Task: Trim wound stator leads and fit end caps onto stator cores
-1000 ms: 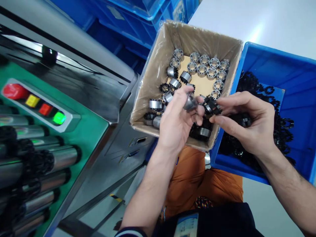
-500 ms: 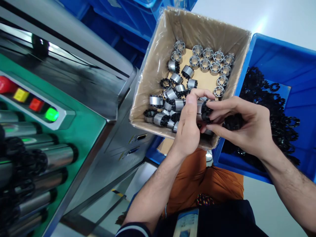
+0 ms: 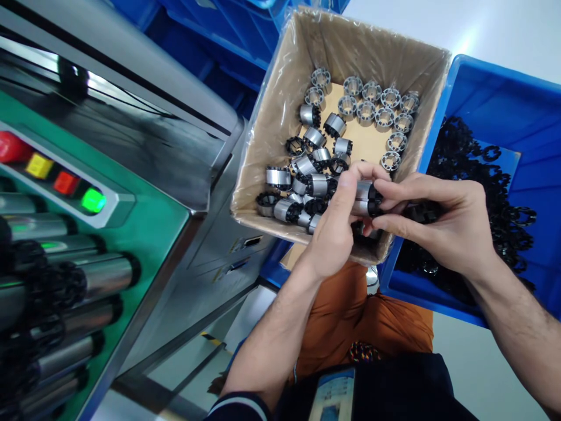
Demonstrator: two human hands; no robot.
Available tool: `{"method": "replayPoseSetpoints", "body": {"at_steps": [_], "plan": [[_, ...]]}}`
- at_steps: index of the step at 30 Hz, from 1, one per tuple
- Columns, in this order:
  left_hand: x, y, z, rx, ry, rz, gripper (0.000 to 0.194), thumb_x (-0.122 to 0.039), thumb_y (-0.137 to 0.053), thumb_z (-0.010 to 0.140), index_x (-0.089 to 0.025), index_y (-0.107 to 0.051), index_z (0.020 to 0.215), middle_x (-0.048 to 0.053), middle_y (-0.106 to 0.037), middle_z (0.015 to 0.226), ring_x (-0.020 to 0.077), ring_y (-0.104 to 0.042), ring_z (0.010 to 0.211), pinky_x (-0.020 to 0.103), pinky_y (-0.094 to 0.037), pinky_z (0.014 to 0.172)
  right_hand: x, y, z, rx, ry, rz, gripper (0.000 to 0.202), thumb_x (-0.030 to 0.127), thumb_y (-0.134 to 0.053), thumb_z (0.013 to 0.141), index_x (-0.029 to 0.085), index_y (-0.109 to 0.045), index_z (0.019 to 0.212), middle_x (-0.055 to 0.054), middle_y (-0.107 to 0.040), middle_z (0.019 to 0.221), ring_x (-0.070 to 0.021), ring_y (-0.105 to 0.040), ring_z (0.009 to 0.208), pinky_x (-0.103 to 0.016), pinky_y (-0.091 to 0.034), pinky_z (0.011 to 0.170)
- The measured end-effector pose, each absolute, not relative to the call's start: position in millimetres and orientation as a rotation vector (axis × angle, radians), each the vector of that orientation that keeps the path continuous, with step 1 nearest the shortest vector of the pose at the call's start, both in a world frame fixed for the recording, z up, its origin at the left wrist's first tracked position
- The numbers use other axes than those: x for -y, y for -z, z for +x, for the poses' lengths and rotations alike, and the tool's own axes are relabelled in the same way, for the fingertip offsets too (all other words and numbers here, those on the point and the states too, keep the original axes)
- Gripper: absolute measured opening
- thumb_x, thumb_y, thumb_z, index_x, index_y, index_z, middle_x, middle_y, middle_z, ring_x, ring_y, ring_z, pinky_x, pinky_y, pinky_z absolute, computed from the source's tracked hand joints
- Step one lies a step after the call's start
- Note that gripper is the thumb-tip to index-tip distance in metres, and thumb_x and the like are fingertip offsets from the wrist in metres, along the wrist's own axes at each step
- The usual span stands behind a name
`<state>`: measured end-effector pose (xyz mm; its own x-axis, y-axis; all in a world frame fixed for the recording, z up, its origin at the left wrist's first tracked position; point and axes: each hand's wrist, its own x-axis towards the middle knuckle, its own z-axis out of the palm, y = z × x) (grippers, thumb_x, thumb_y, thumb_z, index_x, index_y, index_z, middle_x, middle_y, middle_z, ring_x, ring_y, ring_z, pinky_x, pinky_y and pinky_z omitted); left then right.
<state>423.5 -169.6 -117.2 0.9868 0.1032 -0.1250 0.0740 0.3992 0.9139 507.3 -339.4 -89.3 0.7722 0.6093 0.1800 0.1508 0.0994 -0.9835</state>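
Over the near edge of the lined carton (image 3: 252,190), my left hand (image 3: 335,225) is closed around a silvery metal stator core (image 3: 362,197), held on its side. A black toothed plastic ring (image 3: 375,200) sits against the core's right end. My right hand (image 3: 451,219) pinches that ring between thumb and fingertips. More black rings (image 3: 423,211) are tucked in the right palm, partly hidden by the fingers. Inside the carton, several cores with black ends (image 3: 318,185) lie jumbled at the near left, and bare metal cores (image 3: 366,113) stand upright along the far and right sides.
A blue bin (image 3: 486,190) with a heap of loose black rings adjoins the carton's right side. On the left is a green machine top (image 3: 162,234) with lit buttons (image 3: 93,200) and metal cylinders (image 3: 107,276). Blue crates (image 3: 228,35) stand behind.
Both hands have shifted slightly right with the core and ring still between them. The view has moved a little.
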Motion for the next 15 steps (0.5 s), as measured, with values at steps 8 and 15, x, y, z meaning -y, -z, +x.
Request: {"method": "replayPoseSetpoints", "body": {"at_steps": [8,15], "plan": [[169.6,115.7,430.2,-0.201,-0.079,1.204,0.064,-0.087,-0.062,0.112,-0.024,-0.071,0.107,0.002,-0.076,0.086,0.0153,-0.07,0.06,0.026,-0.055,0.053,346.5,83.4,518.7,0.476,-0.589,-1.358,0.048,0.037,-0.108,0.091,0.044,-0.091,0.135,0.004,-0.085,0.102,-0.0211,-0.086,0.096,-0.04,-0.078,0.091],[171.5,107.6,441.0,-0.437,-0.219,1.063,0.054,-0.082,-0.079,0.104,-0.03,-0.068,0.116,-0.006,-0.059,0.069,0.0104,-0.04,0.045,0.026,-0.043,0.045,345.7,71.3,507.7,0.485,-0.585,-1.429,0.034,0.036,-0.09,0.109,0.036,-0.078,0.141,-0.001,-0.086,0.125,-0.0182,-0.083,0.088,-0.035,-0.075,0.078]]}}
